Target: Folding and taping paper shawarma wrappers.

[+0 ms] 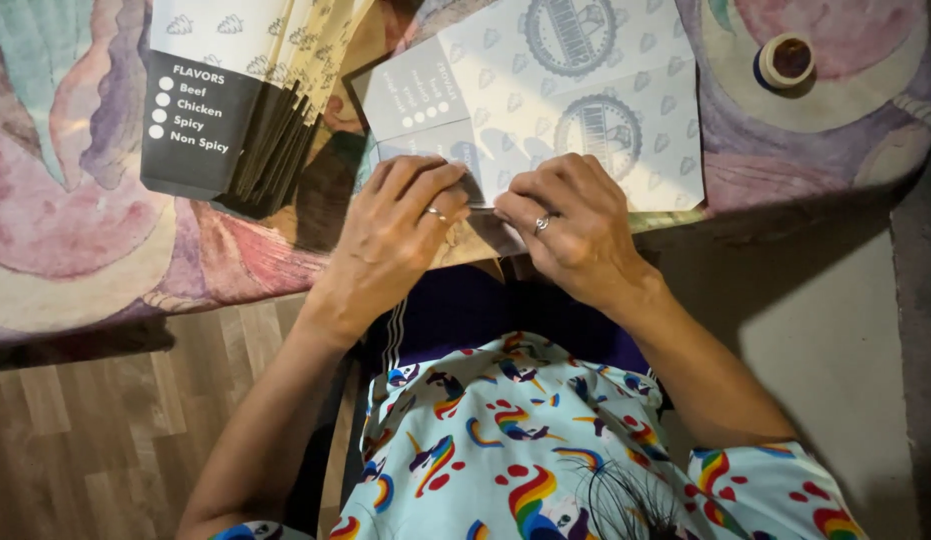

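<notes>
Sheet: I see both hands pinching the flat printed bag [585, 120] at its near edge.
Left hand [390, 235]: fingers curled narrow, gripping that edge.
Right hand [575, 230]: likewise; I'd press the crease evenly.
Stack [235, 110]: left of the sheet.

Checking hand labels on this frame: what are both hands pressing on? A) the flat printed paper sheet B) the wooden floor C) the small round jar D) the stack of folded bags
A: the left hand and right hand both rest fingertips on the near edge of the flat paper sheet; the bag stack and jar lie apart, untouched.
</notes>
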